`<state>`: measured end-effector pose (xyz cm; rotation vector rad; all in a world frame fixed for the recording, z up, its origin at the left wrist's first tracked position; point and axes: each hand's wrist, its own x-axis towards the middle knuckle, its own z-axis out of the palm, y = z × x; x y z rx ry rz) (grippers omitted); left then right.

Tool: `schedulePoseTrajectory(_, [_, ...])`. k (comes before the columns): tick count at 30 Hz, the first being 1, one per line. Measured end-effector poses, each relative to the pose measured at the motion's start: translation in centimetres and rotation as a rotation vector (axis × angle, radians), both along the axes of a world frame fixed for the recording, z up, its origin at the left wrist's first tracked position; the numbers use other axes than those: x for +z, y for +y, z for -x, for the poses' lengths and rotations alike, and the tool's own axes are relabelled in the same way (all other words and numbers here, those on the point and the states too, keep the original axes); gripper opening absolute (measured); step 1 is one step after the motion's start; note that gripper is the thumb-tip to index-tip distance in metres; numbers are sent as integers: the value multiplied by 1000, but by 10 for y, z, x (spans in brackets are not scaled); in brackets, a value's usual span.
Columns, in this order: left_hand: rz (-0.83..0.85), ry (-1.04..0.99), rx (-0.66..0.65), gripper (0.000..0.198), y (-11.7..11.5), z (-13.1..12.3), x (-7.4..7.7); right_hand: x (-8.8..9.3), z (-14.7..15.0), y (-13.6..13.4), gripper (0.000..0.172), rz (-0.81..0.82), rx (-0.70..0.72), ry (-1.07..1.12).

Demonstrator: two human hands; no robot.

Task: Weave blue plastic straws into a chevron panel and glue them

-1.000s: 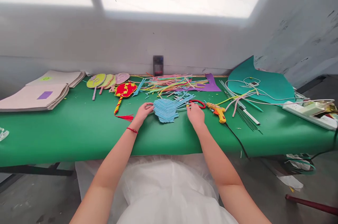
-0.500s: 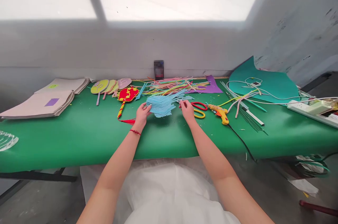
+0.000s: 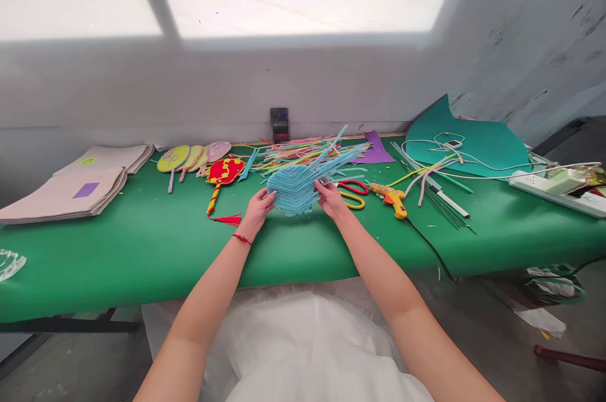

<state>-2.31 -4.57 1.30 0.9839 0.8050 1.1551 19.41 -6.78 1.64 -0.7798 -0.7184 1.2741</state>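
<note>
A light blue woven piece [image 3: 296, 187] made of thin strips is tilted up off the green table [image 3: 142, 244], its loose strip ends fanning up and to the right. My left hand [image 3: 259, 206] grips its left edge with the fingers curled; a red string bracelet sits on that wrist. My right hand [image 3: 330, 198] pinches its right edge, close to the red scissors [image 3: 354, 187] and yellow scissors [image 3: 353, 202].
A pile of coloured strips [image 3: 303, 151] lies behind the piece. A yellow glue gun [image 3: 389, 198] with a black cord sits to the right, then green wires, a teal sheet [image 3: 468, 143] and a power strip [image 3: 549, 190]. Finished fans [image 3: 194, 159] and paper stacks [image 3: 71, 184] lie left.
The blue woven piece lay flat on the table, then both hands took its edges and lifted and tilted it upright toward me. The view shifted slightly.
</note>
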Motion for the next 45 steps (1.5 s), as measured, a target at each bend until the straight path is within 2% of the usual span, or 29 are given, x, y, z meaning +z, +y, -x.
schedulePoseTrajectory(6, [-12,30,9,42,0,3,2,4,2,-2,31,40,-9,43])
schedulePoseTrajectory(13, [-3,16,-2,44,1,4,0,5,2,-3,37,27,6,118])
schedulePoseTrajectory(23, [-16,23,-82,43,1,3,-2,4,1,-4,37,10,48,-25])
schedulePoseTrajectory(29, [-28,12,-110,41,0,3,-2,1,3,-1,33,17,-9,5])
schedulePoseTrajectory(34, [31,-2,-122,41,-1,2,0,-2,3,2,32,37,-42,21])
schedulePoseTrajectory(38, [27,8,-98,42,-3,2,3,-1,3,1,35,23,-16,25])
schedulePoseTrajectory(41, [4,93,-46,48,-4,1,2,0,2,0,36,38,5,-11])
schedulePoseTrajectory(45, [44,232,19,56,-3,2,-4,-1,-7,5,39,123,-124,-17])
